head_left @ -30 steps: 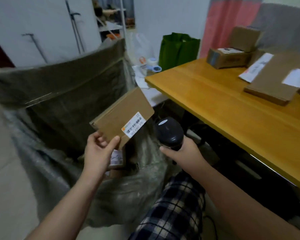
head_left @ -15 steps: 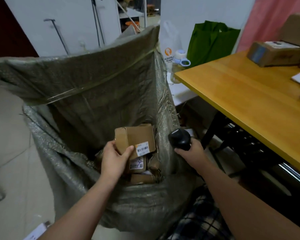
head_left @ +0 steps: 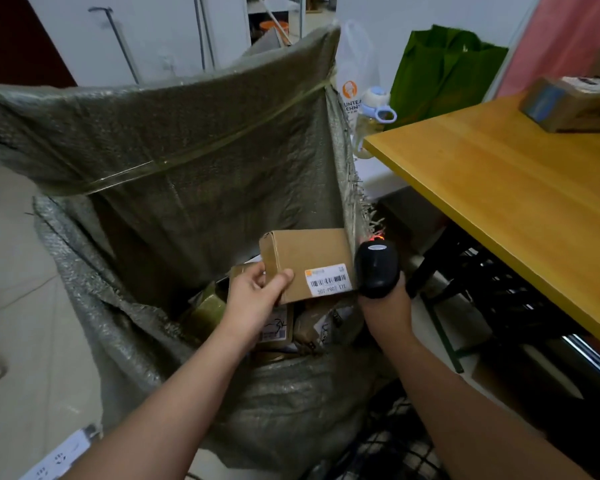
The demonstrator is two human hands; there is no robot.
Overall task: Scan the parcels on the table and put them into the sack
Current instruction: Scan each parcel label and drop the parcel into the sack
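My left hand (head_left: 257,296) grips a flat brown cardboard parcel (head_left: 309,256) by its lower left corner, thumb on top; a white barcode label sits at its lower right. The parcel hangs inside the mouth of the large grey-green woven sack (head_left: 187,161), just above several other parcels (head_left: 278,332) lying in it. My right hand (head_left: 385,306) holds a black barcode scanner (head_left: 376,268) right beside the parcel's right edge, with a red light glowing at its tip.
A yellow wooden table (head_left: 499,188) stands at the right with a taped cardboard box (head_left: 568,103) at its far edge. Behind it are a green bag (head_left: 444,71), a white plastic bag and a bottle (head_left: 371,123). Dark table legs and clutter fill the space under the table.
My left hand has carried the parcel from up in front of the sack down into its mouth. My right hand with the scanner has followed alongside, and the view has turned toward the sack.
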